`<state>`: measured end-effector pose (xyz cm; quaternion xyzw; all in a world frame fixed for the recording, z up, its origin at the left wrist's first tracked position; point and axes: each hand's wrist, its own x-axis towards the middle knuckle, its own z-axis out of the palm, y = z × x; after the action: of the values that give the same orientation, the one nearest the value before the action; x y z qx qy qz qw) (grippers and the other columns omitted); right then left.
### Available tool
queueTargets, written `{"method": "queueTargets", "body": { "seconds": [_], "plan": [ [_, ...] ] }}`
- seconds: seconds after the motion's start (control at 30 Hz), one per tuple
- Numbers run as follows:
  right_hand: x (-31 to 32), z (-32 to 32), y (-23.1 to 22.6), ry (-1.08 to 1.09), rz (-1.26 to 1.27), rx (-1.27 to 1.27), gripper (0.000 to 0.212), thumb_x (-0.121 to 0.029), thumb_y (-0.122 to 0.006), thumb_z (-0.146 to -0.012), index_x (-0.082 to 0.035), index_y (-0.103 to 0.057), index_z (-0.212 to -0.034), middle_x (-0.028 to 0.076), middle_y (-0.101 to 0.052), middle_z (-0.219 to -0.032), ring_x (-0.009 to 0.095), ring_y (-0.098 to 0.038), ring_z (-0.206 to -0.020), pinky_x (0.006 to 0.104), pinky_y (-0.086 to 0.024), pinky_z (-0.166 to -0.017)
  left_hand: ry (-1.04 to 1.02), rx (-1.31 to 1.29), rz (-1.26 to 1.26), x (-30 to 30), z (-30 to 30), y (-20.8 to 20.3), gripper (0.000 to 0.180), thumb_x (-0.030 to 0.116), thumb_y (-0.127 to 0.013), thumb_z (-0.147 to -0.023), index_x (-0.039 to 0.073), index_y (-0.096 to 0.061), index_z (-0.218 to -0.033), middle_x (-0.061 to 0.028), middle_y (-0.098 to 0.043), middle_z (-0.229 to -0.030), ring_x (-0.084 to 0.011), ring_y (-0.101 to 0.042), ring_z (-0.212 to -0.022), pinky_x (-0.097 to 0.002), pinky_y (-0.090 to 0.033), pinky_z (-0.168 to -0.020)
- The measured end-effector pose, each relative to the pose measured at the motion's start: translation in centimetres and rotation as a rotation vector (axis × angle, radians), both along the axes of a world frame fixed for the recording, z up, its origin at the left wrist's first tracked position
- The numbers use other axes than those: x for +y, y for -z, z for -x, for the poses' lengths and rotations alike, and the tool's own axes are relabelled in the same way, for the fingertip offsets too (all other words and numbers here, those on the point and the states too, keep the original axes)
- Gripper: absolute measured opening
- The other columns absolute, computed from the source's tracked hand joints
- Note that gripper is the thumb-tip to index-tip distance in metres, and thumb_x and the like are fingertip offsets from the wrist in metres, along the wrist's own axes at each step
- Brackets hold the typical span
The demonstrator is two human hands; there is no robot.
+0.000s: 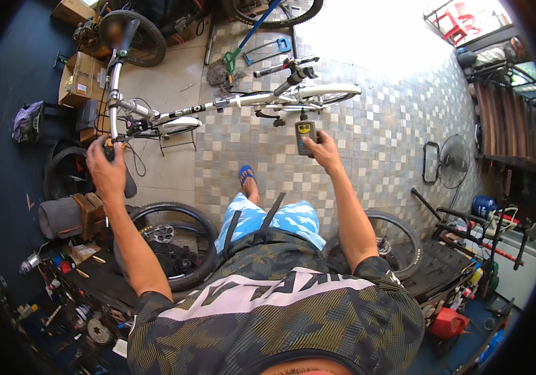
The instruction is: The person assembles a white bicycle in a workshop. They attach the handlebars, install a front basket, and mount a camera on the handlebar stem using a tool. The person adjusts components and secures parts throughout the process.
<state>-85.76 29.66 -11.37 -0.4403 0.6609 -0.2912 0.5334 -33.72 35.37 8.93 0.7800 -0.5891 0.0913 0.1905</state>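
A white bicycle (218, 104) stands crosswise in front of me, its handlebar at the left and its saddle and rear wheel (337, 91) to the right. My left hand (107, 167) is closed round the near end of the handlebar (114, 125), where a bit of orange and black shows between the fingers. In my right hand (323, 152) is a flat dark grey lubricant bottle (303, 132) with a yellow patch on its label. The bottle's narrow dark nozzle points away from me, close to the crank area and rear wheel. I cannot tell whether it touches the bicycle.
Bicycle wheels (168, 240) lie on a dark workbench beside and behind me, among scattered tools. Cardboard boxes (84, 78) are stacked at the far left. A broom (243, 47) and a blue hacksaw (280, 47) lie on the tiles beyond the bicycle. A fan (453, 161) stands at the right.
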Motion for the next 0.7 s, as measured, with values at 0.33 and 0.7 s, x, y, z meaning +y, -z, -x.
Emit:
{"method": "queueTargets", "body": {
  "seconds": [0.33, 0.7],
  "plan": [
    [-11.1, -13.9, 15.9, 0.379, -0.347, -0.355, 0.044, -0.028, -0.078, -0.088, 0.006, -0.066, -0.114, 0.013, -0.071, -0.099, 0.021, -0.071, -0.077, 0.0336, -0.061, -0.059, -0.097, 0.145, -0.218, -12.3, -11.2, 8.2, 0.085, 0.043, -0.078, -0.087, -0.003, -0.039, -0.147, -0.0295, -0.054, -0.14, -0.0426, -0.055, -0.128, -0.0455, -0.042, -0.108],
    [-20.5, -20.2, 20.1, 0.801, -0.414, -0.741, 0.032, -0.019, -0.071, -0.093, 0.004, -0.061, -0.113, 0.014, -0.068, -0.105, 0.026, -0.071, -0.087, 0.047, -0.065, -0.073, -0.246, 0.129, -0.269, -12.0, -10.0, 8.9, 0.066, 0.038, -0.075, -0.092, 0.0, -0.049, -0.139, -0.0245, -0.066, -0.123, -0.0403, -0.064, -0.113, -0.0447, -0.047, -0.096]
  ]
}}
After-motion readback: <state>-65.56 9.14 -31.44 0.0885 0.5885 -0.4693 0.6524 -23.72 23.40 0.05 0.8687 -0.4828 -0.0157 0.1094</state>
